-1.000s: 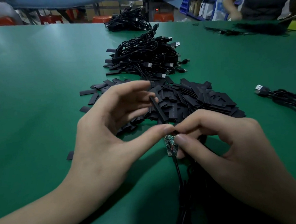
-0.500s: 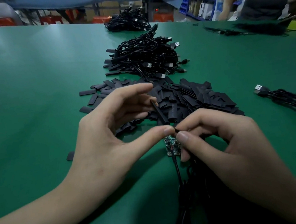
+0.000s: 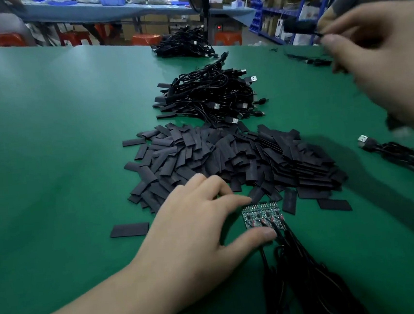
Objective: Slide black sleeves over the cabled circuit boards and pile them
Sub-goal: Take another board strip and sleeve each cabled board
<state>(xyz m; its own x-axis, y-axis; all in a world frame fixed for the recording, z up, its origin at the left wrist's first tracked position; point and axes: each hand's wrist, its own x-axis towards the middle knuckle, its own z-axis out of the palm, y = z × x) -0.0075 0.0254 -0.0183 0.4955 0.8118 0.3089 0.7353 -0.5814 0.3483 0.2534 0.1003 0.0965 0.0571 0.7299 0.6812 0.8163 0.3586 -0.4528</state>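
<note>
The left hand (image 3: 194, 223), fingers spread, lay on the green table (image 3: 60, 145) with forefinger and thumb bracketing the bare circuit boards (image 3: 261, 215). These sat just right of its fingertips, long axes running near to far, cables trailing near. The right hand (image 3: 381, 64), raised far right, pinched a blurred black piece (image 3: 299, 27), probably a sleeved board. Loose sleeves (image 3: 239, 158) lay just beyond the boards.

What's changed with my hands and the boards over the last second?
The right hand swung up and away to the right, pinching the sleeved board. The left hand let go of it and dropped to the bare circuit boards, fingers spread beside them. The loose sleeve pile and the finished cable pile stayed put.
</note>
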